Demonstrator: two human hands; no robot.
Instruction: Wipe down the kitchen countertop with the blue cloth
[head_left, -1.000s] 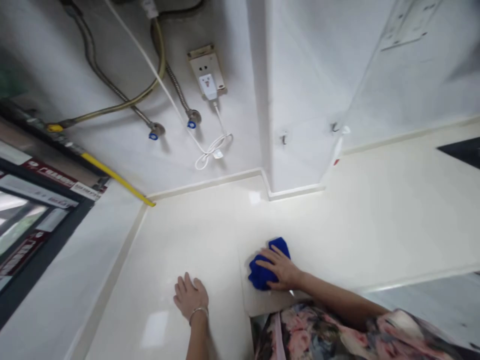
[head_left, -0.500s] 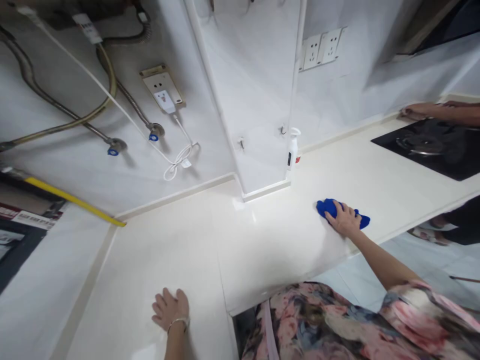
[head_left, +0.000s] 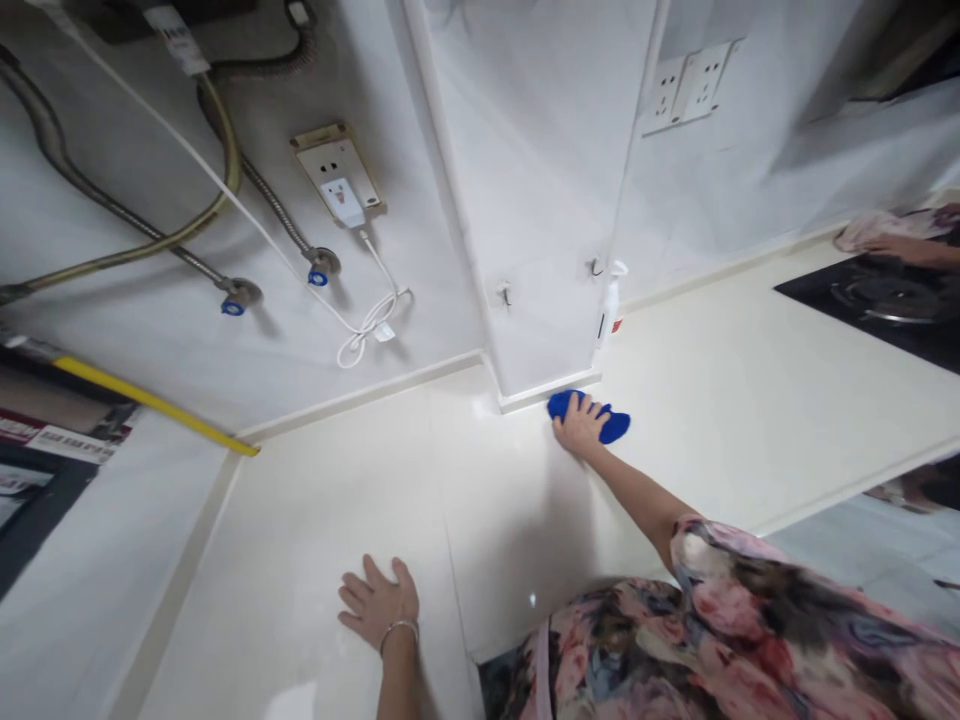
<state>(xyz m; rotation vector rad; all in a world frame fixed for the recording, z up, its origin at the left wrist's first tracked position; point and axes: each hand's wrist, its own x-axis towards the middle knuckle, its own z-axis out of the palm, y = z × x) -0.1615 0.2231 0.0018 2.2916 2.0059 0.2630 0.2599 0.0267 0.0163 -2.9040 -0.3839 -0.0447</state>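
Observation:
Under my right hand (head_left: 579,428) is a bunched blue cloth (head_left: 616,428), pressed onto the white countertop (head_left: 360,480) close to the foot of the wall pillar (head_left: 551,230). My fingers curl over the cloth, and its ends stick out on both sides. My left hand (head_left: 381,605), with a bracelet at the wrist, rests on the counter nearer to me. Its fingers are spread and it holds nothing.
A white spray bottle (head_left: 609,305) stands behind the pillar's right corner. Further right are a black gas hob (head_left: 885,300) and another person's hand (head_left: 900,248) on a pinkish cloth (head_left: 870,232). A yellow pipe (head_left: 157,405) meets the counter at left; hoses and a tied white cable (head_left: 367,335) hang above.
My right hand has slid the blue cloth left and toward the pillar's base. My left hand stays spread on the counter, appearing slightly further right. The other person's pinkish cloth shows more now.

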